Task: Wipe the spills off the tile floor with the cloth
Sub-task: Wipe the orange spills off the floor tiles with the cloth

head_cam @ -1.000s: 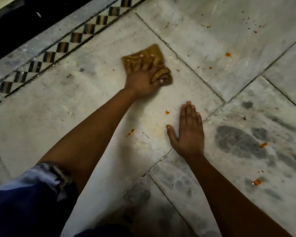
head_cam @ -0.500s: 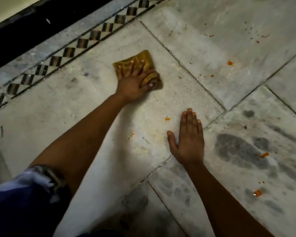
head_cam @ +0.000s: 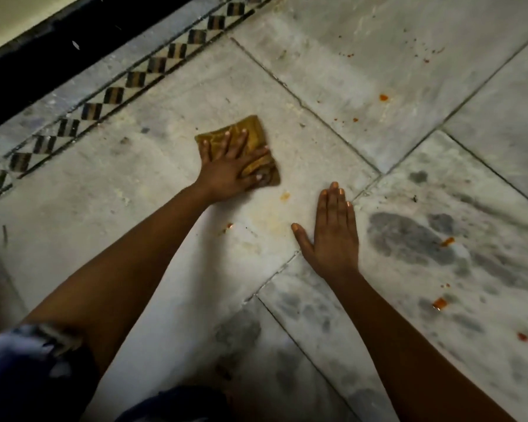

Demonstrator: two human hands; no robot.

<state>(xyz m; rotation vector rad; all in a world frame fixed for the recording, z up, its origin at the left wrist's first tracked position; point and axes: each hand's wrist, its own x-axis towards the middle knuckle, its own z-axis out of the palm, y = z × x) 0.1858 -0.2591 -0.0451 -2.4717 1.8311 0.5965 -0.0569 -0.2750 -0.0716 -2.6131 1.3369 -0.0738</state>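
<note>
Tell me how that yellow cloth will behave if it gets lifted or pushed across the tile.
The cloth is folded and creased under the left hand, so it would probably droop limp when lifted. It lies thin and flat on the tile floor, so it is likely light. Pushed with flat fingers pressing it, it should slide, though its loose edges may bunch.
</note>
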